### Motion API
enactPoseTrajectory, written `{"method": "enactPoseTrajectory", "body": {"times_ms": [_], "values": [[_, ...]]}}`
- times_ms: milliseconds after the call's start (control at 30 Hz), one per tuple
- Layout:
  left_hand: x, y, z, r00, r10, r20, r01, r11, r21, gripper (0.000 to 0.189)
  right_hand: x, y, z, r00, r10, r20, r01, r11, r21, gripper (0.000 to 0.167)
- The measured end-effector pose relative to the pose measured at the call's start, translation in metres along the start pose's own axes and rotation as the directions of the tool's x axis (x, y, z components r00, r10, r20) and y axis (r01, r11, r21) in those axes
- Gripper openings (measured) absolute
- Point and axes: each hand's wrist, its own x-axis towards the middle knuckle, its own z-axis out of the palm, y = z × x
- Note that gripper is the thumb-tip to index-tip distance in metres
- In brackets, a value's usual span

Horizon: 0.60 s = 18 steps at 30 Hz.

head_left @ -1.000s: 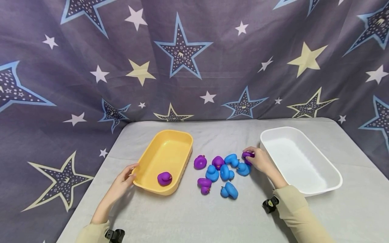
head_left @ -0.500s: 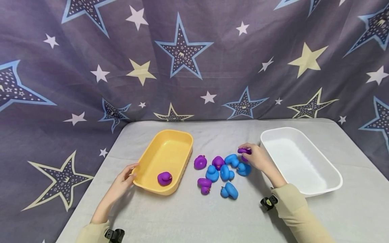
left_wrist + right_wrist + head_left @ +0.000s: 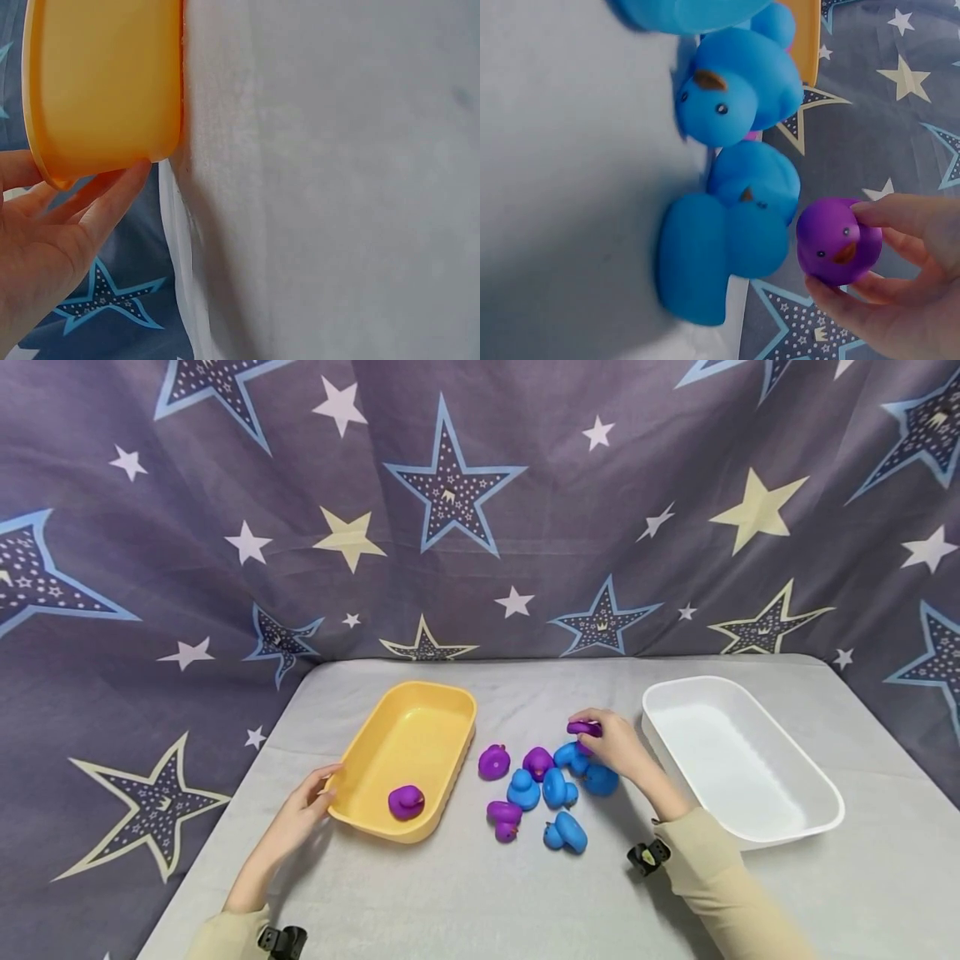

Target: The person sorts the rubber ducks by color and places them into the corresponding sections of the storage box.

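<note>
My left hand grips the near left corner of the yellow tub by its rim. Fingers also lie against the tub's outer wall in the left wrist view. One purple rubber duck sits inside that tub. Pinched between thumb and fingers of my right hand is another purple rubber duck, held above blue ducks. The loose ducks on the table include a purple one, a second purple one, a third on its side, and several blue ones.
A white tub stands on the right of the light grey cloth-covered table, just beyond the right forearm. A star-patterned curtain hangs behind the table and on its left side.
My right hand has lifted the purple duck from beside the rightmost blue duck and moved it left, over the blue ducks. My left hand has stayed at the yellow tub.
</note>
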Motion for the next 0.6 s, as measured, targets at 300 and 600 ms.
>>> {"method": "enactPoseTrajectory", "body": {"times_ms": [300,600], "values": [[0.001,-0.003,0.0,1.0,0.022,-0.007,-0.022,1.0,-0.007,0.034,0.007,-0.016,0.008,0.999,0.002,0.033,-0.003,1.0,0.02,0.021],[0.001,-0.002,0.0,1.0,0.005,-0.006,-0.005,1.0,-0.011,0.035,0.012,-0.031,0.015,0.997,0.012,0.076,-0.017,0.998,0.055,0.022]]}}
